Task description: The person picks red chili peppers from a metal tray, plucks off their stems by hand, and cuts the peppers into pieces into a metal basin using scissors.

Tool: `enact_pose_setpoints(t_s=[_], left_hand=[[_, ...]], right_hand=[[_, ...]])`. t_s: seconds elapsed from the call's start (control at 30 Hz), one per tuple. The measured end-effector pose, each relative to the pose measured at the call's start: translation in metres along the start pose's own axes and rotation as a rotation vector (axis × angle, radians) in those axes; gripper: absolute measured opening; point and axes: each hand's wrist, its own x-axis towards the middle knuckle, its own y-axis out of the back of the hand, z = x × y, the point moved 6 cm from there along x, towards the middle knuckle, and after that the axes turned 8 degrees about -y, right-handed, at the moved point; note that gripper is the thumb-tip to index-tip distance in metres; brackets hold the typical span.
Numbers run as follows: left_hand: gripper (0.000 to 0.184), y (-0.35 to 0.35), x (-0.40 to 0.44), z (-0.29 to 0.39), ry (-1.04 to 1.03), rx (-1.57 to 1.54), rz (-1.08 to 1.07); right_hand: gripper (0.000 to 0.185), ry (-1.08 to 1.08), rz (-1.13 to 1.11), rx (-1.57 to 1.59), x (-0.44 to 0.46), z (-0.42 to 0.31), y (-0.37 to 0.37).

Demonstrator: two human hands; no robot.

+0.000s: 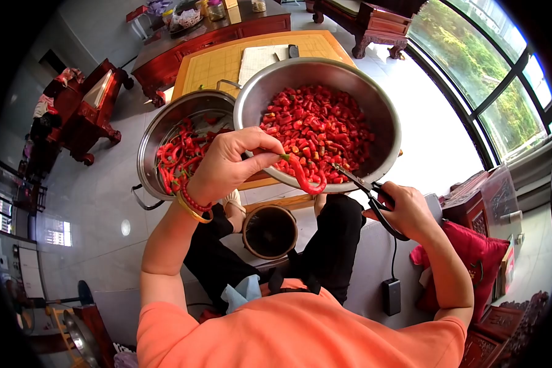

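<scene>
Curled, glossy red chilli (301,175) hanging from the left grip (229,162)
Fingertips pinch its green stem (284,157); the right grip (406,213) is clamped on black-handled metal scissors (374,201). Beyond, chopped red pieces (325,126) heap in a round, smooth steel basin (383,132).

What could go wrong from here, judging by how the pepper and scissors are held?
Fingers could get nicked: the scissors in the right hand point toward the pepper, which the left hand pinches by its green stem end.

A cut piece might miss the large bowl, since the pepper's curled lower end hangs by its near rim.
</scene>
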Motion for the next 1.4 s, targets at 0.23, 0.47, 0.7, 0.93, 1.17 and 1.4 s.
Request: enact_pose_setpoints(t_s=[0.23,0.47,0.7,0.93,1.17,1.4], left_hand=[[0.009,0.003,-0.011,0.004,-0.012,0.121,0.01],[0.013,0.012,-0.029,0.037,-0.086,0.366,0.023],[0.011,0.011,-0.058,0.049,-0.042,0.331,-0.032],[0.011,0.018,-0.096,0.037,0.124,0.227,-0.017],[0.011,0.017,-0.124,0.028,0.231,0.168,0.014],[0.014,0.009,-0.129,0.032,0.165,0.235,-0.049]], right_hand=[[0.051,-0.067,-0.052,0.022,0.0,0.012,-0.018],[0.041,-0.211,-0.38,0.579,-0.014,0.017,-0.049],[0.037,-0.175,-0.642,0.906,-0.041,0.003,-0.091],[0.041,-0.129,-0.879,1.05,-0.059,-0.013,-0.144],[0.044,-0.025,-0.868,0.924,-0.062,-0.024,-0.165],[0.051,-0.007,-0.871,0.727,-0.062,-0.034,-0.167]])
